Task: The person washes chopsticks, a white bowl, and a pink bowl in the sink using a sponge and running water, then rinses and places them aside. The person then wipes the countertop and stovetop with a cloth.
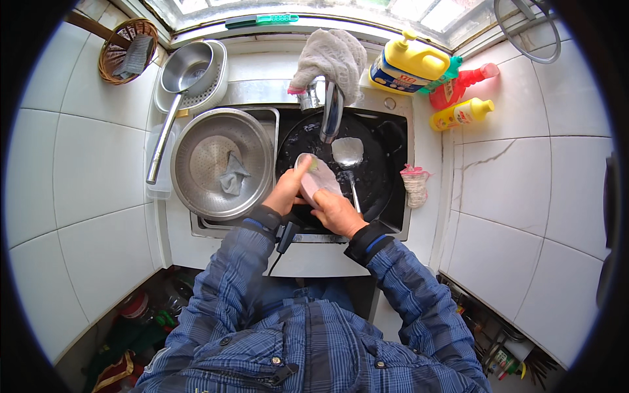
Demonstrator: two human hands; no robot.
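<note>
Over the right sink basin, both hands hold a pale pink bowl (322,178), tilted on its side. My left hand (290,189) grips its left rim, thumb on the inner face. My right hand (339,212) is closed at the bowl's lower edge; whether it also holds a cloth cannot be told. Beneath them a large black wok (376,182) fills much of the basin. A metal spatula (348,152) lies in the wok, its handle end partly hidden by my right hand. The chrome faucet (332,115), draped with a mesh cloth (334,61), points down above the wok.
A perforated steel basin (196,196) with a grey rag (234,176) rests at left. Beyond it stand a saucepan (189,71) and a white basket (221,81). A yellow detergent jug (408,66) and several bottles stand back right. A rolled mesh cloth (416,186) lies on the right counter.
</note>
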